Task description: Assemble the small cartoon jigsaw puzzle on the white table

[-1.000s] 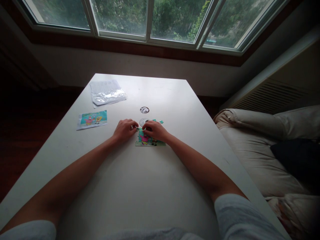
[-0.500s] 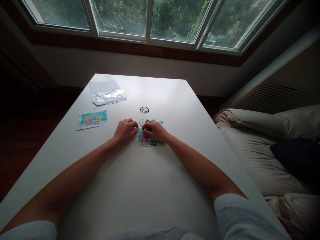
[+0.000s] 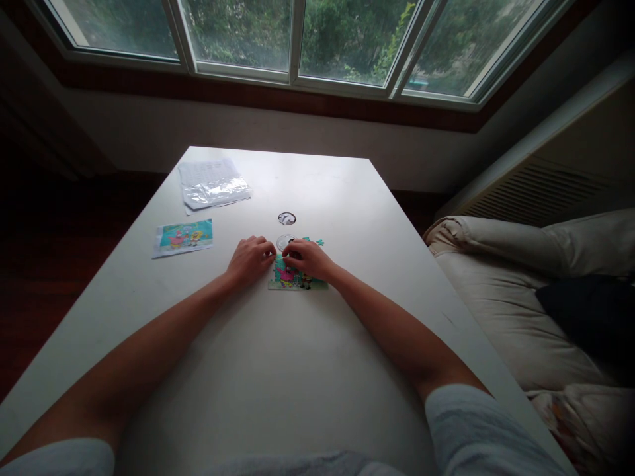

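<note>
A small cartoon jigsaw puzzle (image 3: 286, 277) lies flat on the white table, with pink and teal figures on it. My left hand (image 3: 251, 259) rests at its upper left corner, fingers curled and tips pressed together at the edge. Over the puzzle's upper part is my right hand (image 3: 308, 258), its fingers bent down in a pinch onto the surface. Whatever is between the fingertips of either hand is too small or hidden to name. Loose teal puzzle pieces (image 3: 320, 242) lie just beyond my right hand. A clear round disc (image 3: 284, 242) sits behind the puzzle, partly covered by that hand.
A cartoon picture sheet (image 3: 184, 237) lies on the table to the left. Behind it are papers in a clear plastic sleeve (image 3: 215, 185). A round hole-like disc (image 3: 286, 218) shows farther back. Right of the table (image 3: 307, 390) stands a beige sofa (image 3: 476, 297).
My left hand has shifted very slightly to the right along the puzzle's corner. My right hand stays almost where it was.
</note>
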Available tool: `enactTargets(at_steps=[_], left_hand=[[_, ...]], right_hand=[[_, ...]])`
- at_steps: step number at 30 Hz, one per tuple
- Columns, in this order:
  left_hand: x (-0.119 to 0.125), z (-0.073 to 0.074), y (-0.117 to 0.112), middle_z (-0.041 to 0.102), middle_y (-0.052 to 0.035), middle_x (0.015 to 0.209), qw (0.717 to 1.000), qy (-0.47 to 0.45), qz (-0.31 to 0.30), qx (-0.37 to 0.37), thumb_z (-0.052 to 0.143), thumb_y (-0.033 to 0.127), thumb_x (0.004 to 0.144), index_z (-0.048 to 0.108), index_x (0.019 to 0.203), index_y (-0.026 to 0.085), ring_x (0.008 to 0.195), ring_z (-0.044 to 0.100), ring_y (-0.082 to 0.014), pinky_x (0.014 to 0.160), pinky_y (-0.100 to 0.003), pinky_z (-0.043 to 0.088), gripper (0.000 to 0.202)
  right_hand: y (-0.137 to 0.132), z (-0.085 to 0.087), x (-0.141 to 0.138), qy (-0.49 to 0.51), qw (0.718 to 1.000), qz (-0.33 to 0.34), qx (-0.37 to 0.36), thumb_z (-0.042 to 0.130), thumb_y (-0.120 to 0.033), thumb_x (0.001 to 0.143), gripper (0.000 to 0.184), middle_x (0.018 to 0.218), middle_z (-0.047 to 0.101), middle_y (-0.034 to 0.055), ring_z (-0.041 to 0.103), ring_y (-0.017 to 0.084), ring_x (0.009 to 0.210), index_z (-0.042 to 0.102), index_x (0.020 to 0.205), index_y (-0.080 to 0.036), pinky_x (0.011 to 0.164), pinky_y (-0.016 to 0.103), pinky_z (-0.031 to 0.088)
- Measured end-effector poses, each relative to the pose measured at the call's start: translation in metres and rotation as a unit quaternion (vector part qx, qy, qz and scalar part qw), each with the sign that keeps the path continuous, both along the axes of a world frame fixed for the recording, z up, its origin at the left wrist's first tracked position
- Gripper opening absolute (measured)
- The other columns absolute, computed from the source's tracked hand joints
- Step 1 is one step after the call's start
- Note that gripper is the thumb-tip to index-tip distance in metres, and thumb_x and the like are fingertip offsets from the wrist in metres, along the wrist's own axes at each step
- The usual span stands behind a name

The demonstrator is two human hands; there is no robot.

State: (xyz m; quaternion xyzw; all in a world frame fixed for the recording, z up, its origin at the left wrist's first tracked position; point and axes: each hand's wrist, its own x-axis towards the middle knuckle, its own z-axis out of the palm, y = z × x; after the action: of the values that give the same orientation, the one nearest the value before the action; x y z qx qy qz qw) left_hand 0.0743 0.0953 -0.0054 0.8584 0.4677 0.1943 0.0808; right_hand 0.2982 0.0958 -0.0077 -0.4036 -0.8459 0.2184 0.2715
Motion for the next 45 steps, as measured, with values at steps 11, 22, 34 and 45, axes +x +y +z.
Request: enactTargets(at_steps=[11, 22, 34, 45], left_hand=[[-0.011, -0.004, 0.007, 0.068, -0.0048, 0.095, 0.998, -0.056, 0.009, 0.013, 0.055, 0.023, 0.091, 0.072, 0.097, 0.025, 0.090, 0.059, -0.0228, 0.086, -0.039, 0.043, 0.018], [-0.018, -0.008, 0.013, 0.067, -0.0077, 0.103, 0.998, -0.036, 0.046, 0.013, 0.056, 0.023, 0.090, 0.075, 0.101, 0.026, 0.098, 0.057, -0.0264, 0.088, -0.043, 0.044, 0.022], [-0.022, -0.011, 0.016, 0.067, -0.0076, 0.102, 0.998, -0.032, 0.049, 0.017, 0.053, 0.022, 0.092, 0.075, 0.101, 0.026, 0.097, 0.057, -0.0261, 0.086, -0.042, 0.044, 0.023], [-0.016, -0.003, 0.010, 0.069, -0.0058, 0.102, 0.996, -0.083, 0.031, 0.010, 0.054, 0.023, 0.091, 0.072, 0.102, 0.025, 0.099, 0.058, -0.0249, 0.093, -0.042, 0.044, 0.022]], right_hand=[[0.035, -0.008, 0.053, 0.023, 0.983, -0.170, 0.064, 0.060, -0.021, 0.090, 0.012, 0.086, 0.066, 0.0037, 0.056, 0.017, 0.078, 0.071, 0.091, -0.019, 0.077, 0.030, 0.043], [0.037, -0.016, 0.057, -0.053, 0.990, -0.127, 0.037, 0.067, -0.023, 0.087, 0.016, 0.094, 0.060, 0.0062, 0.053, 0.022, 0.096, 0.074, 0.101, -0.023, 0.083, 0.035, 0.044], [0.037, -0.014, 0.052, -0.046, 0.990, -0.130, 0.018, 0.068, -0.019, 0.082, 0.009, 0.087, 0.064, 0.0030, 0.054, 0.018, 0.081, 0.065, 0.091, -0.019, 0.075, 0.031, 0.041], [0.017, -0.011, 0.021, 0.155, 0.984, -0.059, -0.067, 0.059, -0.026, 0.089, 0.024, 0.088, 0.072, 0.0018, 0.065, 0.014, 0.073, 0.069, 0.110, -0.023, 0.073, 0.029, 0.051]])
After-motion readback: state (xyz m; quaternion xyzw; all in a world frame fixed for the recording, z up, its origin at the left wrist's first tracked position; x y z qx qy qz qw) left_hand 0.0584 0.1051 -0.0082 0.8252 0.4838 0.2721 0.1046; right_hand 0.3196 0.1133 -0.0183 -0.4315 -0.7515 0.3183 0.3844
